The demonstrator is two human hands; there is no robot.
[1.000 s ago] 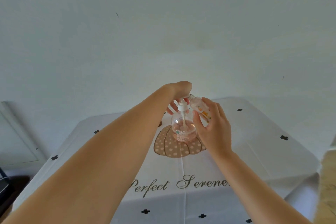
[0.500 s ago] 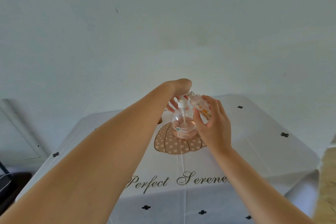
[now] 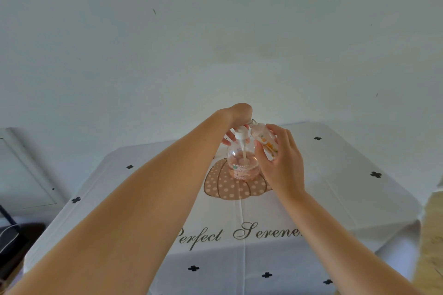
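Bottles are all I see in the middle of my feed. The round clear pump bottle (image 3: 243,163), about half full of pinkish liquid, stands upright on the pumpkin print (image 3: 223,188) of the white tablecloth (image 3: 335,187). The left hand (image 3: 236,115) comes in from above with the wrist bent hard, and its fingers (image 3: 227,137) curl down around the white pump head (image 3: 240,133). I can't tell from here whether the pump is pressed down, since the wrist blocks most of it. The right hand (image 3: 282,163) has its fingers and thumb wrapped round a small bottle (image 3: 265,139) with an orange pattern. That one is off the table, tilted so its open neck points up and left, just beside the pump head and maybe touching it. Behind everything there's just a plain pale wall (image 3: 215,43).
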